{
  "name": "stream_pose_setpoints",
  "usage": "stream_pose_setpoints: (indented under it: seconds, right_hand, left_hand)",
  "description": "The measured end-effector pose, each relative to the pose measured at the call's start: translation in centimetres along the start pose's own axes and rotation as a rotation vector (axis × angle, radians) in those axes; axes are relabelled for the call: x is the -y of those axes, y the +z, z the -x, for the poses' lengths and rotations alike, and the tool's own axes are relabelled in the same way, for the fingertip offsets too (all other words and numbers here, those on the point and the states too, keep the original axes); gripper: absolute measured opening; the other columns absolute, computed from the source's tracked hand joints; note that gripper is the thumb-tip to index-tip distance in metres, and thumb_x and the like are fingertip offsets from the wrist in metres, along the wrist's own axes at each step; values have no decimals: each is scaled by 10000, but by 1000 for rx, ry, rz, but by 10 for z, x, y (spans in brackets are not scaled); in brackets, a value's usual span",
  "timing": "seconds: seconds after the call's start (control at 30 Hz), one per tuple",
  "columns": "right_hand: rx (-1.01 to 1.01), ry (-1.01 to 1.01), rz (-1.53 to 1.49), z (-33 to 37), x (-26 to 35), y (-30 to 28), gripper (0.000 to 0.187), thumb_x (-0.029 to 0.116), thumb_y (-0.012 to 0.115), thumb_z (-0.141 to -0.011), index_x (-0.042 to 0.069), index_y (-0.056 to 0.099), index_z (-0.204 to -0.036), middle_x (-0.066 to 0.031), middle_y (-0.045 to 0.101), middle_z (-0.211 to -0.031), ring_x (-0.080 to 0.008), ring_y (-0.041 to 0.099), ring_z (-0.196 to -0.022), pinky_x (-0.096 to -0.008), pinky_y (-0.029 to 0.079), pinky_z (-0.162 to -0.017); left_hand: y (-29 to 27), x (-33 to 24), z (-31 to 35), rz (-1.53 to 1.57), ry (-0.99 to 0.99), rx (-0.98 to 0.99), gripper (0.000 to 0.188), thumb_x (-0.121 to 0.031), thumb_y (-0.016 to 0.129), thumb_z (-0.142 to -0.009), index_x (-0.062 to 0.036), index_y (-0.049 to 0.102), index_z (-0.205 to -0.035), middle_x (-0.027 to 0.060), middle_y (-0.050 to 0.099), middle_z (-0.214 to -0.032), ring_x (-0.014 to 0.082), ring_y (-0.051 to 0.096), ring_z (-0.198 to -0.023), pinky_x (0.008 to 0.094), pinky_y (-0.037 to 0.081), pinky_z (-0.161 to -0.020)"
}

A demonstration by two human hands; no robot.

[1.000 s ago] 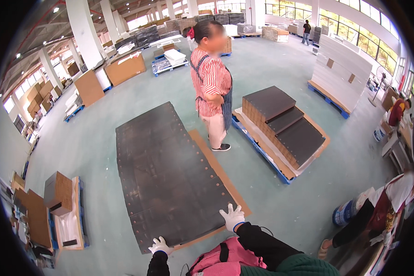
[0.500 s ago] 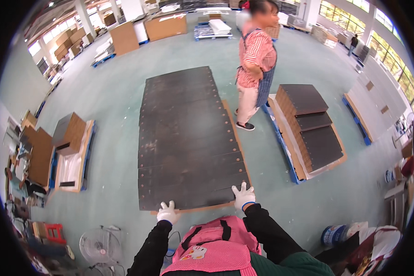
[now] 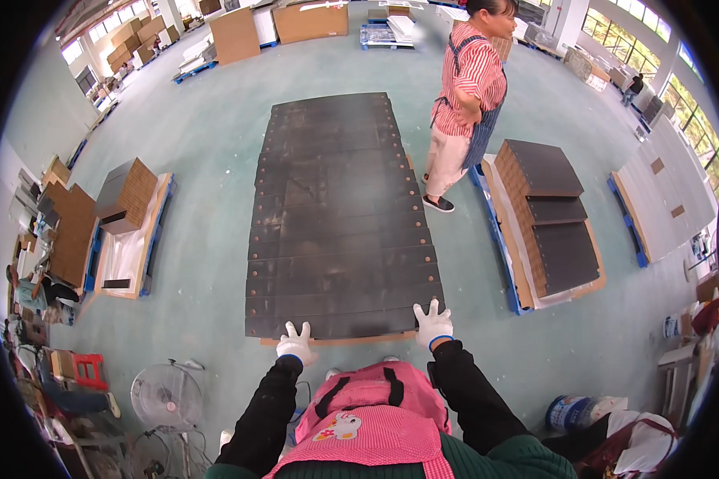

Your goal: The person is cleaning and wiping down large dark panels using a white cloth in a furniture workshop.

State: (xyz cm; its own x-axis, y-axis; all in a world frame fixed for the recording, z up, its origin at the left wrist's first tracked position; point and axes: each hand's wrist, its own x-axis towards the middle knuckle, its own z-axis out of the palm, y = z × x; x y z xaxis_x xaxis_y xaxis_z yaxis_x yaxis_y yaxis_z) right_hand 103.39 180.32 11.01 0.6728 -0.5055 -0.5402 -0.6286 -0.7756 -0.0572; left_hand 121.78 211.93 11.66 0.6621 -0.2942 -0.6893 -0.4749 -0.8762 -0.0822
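Note:
Long dark grey boards (image 3: 327, 191), laid side by side, cover a low stack in front of me, with brown round spots along both side edges. My left hand (image 3: 295, 343), in a white glove, rests at the near edge, left of its middle, with fingers spread. At the near right corner, my right hand (image 3: 434, 325), also in a white glove, lies with fingers apart on the end of the nearest board. Neither hand is closed round anything. Brown sheet material shows under the boards at the near edge and right side.
A person in a striped shirt and apron (image 3: 467, 112) stands beyond the stack's right side. Pallets with dark boards stand at right (image 3: 563, 247) and left (image 3: 128, 195). A fan (image 3: 166, 397) is at lower left, a blue-and-white bucket (image 3: 571, 413) at lower right.
The whole view has shifted, with the boards now higher in it. Both my hands stay at the near edge with fingers spread. The person in the striped shirt has turned slightly.

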Motion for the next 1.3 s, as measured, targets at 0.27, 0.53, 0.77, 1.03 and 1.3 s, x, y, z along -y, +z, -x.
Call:
stream_pose_setpoints:
  seconds: [0.27,0.53,0.77,1.03,1.3]
  right_hand:
    - [30,-27,109,-10,1,-3,845,340,746,-886,283,354,-1632,-276,222,-1696,-610,464,-1367,-541,517,-1088]
    - [-31,-18,-29,-7,-4,-5,862,459,760,-852,323,378,-1613,-267,199,-1710,-667,367,-1409,-604,440,-1138]
    - [-404,50,-672,12,-52,37,780,486,633,-921,175,392,-1595,-288,349,-1647,-508,466,-1425,-519,443,-1160]
    - [160,569,-724,131,-196,176,443,369,648,-885,75,770,-1193,-255,682,-1339,-393,641,-1282,-489,517,-1075]
    - [-245,1152,-946,369,-162,346,275,209,664,-809,73,814,-996,-251,760,-1036,-411,743,-1005,-490,590,-890]
  left_hand:
    - [-15,4,-5,12,31,56,1106,-523,763,-819,-196,175,-1698,329,110,-1720,453,555,-1388,452,499,-1121]
    - [-2,11,-10,31,97,-98,1013,-426,768,-806,-217,272,-1663,325,209,-1688,445,604,-1321,455,523,-1082]
    - [2,9,15,262,69,-181,963,-597,725,-826,-91,391,-1574,341,183,-1675,521,633,-1234,504,546,-1044]
    - [-3,-84,34,35,638,8,712,-644,584,-938,-86,650,-1375,175,692,-1357,380,627,-1296,465,487,-1092]
    - [89,-250,12,-598,837,716,498,-471,628,-980,-7,803,-936,125,777,-804,210,761,-782,368,590,-816]
